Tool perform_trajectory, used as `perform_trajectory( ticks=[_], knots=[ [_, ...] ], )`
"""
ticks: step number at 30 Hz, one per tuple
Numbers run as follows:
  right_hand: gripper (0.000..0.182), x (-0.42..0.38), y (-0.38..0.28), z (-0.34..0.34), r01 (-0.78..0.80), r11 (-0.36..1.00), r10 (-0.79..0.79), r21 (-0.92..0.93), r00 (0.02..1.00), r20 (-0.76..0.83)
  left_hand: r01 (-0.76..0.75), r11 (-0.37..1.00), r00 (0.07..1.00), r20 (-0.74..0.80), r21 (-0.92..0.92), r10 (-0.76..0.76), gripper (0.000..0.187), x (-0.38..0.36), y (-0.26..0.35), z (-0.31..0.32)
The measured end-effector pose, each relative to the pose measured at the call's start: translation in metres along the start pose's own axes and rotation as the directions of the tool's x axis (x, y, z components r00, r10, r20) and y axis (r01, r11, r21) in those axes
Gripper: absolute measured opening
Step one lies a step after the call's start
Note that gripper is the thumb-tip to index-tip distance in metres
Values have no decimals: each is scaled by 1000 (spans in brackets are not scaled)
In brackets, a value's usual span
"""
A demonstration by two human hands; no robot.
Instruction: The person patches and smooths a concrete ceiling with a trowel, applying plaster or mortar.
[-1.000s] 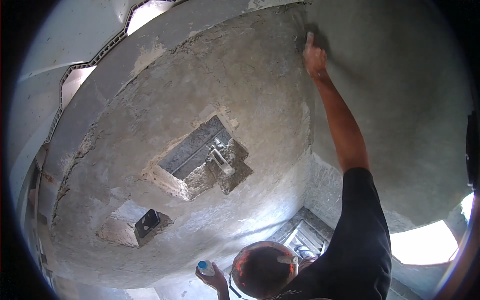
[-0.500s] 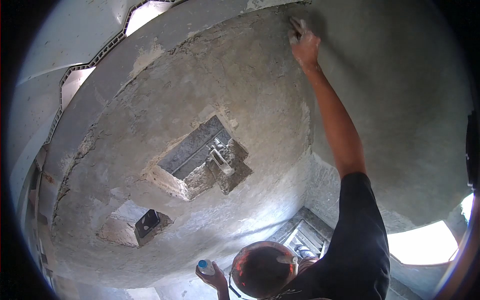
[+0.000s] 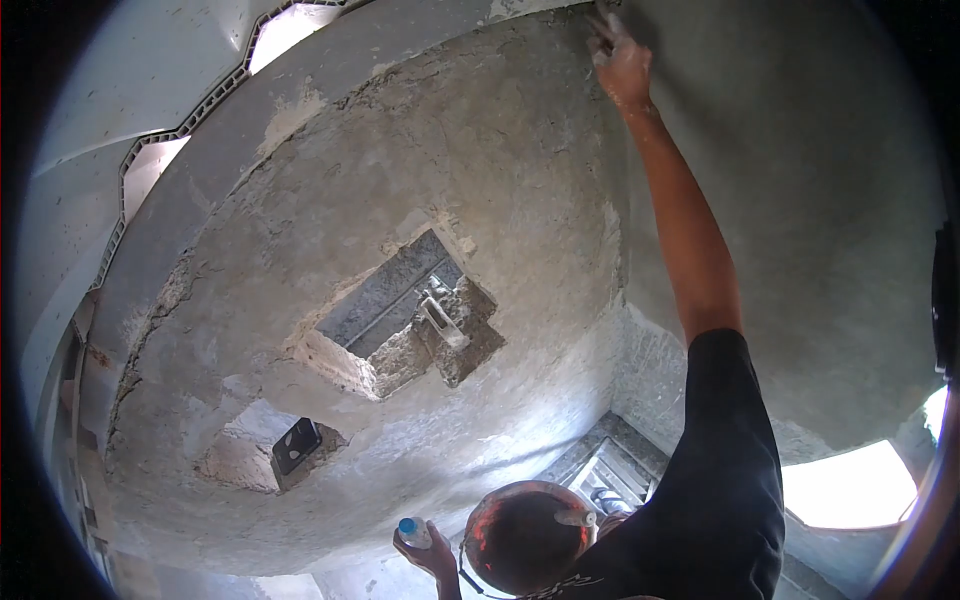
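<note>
My right hand [image 3: 622, 65] is raised high to the corner where two grey plastered walls meet. Its fingers are apart, with nothing visible between them, and the fingertips are at or close to the wall's upper edge. My left hand [image 3: 432, 556] is low in the view, wrapped around a clear bottle [image 3: 414, 533] with a blue cap. Just right of that hand is a round, dark, bowl-like thing [image 3: 525, 540] with red-orange marks and a thin dark strap or wire at its side.
The rough wall [image 3: 520, 170] has a recess holding a grey flat-bladed tool [image 3: 385, 295] with a pale handle [image 3: 440, 322]. In a smaller recess leans a black phone-like object [image 3: 296, 446]. A pale ladder-like frame [image 3: 615, 475] stands below. Wavy-edged panels [image 3: 120, 80] are at upper left.
My right hand has moved slightly up and right along the corner, its fingers now pointing more upward. The left hand with the bottle has barely shifted.
</note>
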State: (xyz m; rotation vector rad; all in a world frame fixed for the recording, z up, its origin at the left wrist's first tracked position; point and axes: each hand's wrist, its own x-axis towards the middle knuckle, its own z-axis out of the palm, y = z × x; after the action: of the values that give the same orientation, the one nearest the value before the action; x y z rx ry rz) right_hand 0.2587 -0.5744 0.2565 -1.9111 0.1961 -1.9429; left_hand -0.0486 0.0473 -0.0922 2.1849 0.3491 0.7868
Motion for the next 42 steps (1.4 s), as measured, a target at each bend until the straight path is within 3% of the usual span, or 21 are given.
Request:
perform_trajectory(
  ticks=[4, 6, 7, 9, 10, 12, 13, 15, 16, 18, 21, 24, 28, 30, 31, 33, 34, 36, 37, 40, 42],
  knots=[
    [30, -38, 3, -15, 109, 990, -98, -90, 988, 115, -16, 998, 1000, 6, 57, 15, 53, -2, 2, -1],
    [29, -54, 3, -26, -71, 997, 69, 10, 984, 163, -7, 998, 1000, 21, 70, 5, 54, -1, -2, -1],
    [29, -54, 2, -27, -71, 997, 68, 11, 984, 163, 4, 998, 1000, 26, 59, -5, 54, 0, -4, -1],
    [31, -52, -1, -33, -228, 967, 232, 116, 972, -27, 14, 998, 999, 33, 54, -16, 54, 0, -4, -1],
    [31, -46, 0, -31, -232, 966, 236, 117, 971, -26, -1, 999, 1000, 30, 53, 0, 54, 1, -3, 0],
    [34, -26, 6, -18, 76, 989, -48, 127, 976, -212, -19, 998, 999, 29, 58, 17, 53, 2, 1, -2],
    [34, -20, 11, -11, 73, 989, -45, 126, 976, -213, -22, 999, 999, 24, 43, 21, 53, 2, 5, -1],
    [41, -11, 11, -1, 1, 1000, 0, -13, 998, 70, -26, 999, 999, 19, 30, 26, 53, 0, 11, 0],
    [41, -14, 8, -2, -1, 1000, 2, -13, 998, 68, -33, 999, 999, 21, 33, 32, 52, -1, 13, 0],
    [45, -27, 0, -10, 36, 888, 137, -458, 932, 337, -43, 998, 999, 25, 39, 42, 51, 1, 13, -1],
    [39, -67, 26, -6, -115, 864, 305, -491, 895, 327, -37, 998, 999, 37, 43, 35, 53, -1, 9, 1],
    [42, -91, 40, -10, -247, 921, 313, -301, 930, 195, -13, 1000, 999, 29, 23, 13, 52, -1, 6, 1],
    [46, -60, 1, -22, -231, 966, 231, -114, 973, -16, -36, 999, 999, 20, 4, 36, 50, 0, 2, 3],
    [48, -37, 0, -13, -134, 990, 139, 53, 984, -112, -43, 999, 999, 14, 13, 43, 50, 1, 4, 2],
    [48, -35, -1, -12, -136, 989, 141, 52, 984, -109, -52, 998, 999, 7, 25, 52, 50, 1, 4, 2],
    [47, -31, -4, -9, -186, 961, 220, -206, 963, 156, -60, 998, 998, -2, 35, 61, 50, 0, 5, 2],
    [47, -37, -2, -8, -186, 961, 220, -207, 963, 156, -72, 997, 997, 3, 34, 72, 50, -1, 5, 2],
    [46, -66, 11, -5, -133, 890, 260, -436, 934, 245, -82, 996, 997, 9, 32, 81, 50, -2, 5, 2],
    [46, -84, 21, -4, -130, 890, 257, -437, 935, 246, -75, 997, 997, 9, 34, 75, 50, -3, 5, 3],
    [42, -113, 25, -14, -27, 970, 33, -243, 999, 20, -58, 998, 998, 20, 40, 57, 51, -2, 1, 2],
    [36, -103, 14, -24, -271, 961, 272, -54, 962, 11, -46, 998, 999, 31, 46, 45, 51, -2, -1, 3]
  ],
)
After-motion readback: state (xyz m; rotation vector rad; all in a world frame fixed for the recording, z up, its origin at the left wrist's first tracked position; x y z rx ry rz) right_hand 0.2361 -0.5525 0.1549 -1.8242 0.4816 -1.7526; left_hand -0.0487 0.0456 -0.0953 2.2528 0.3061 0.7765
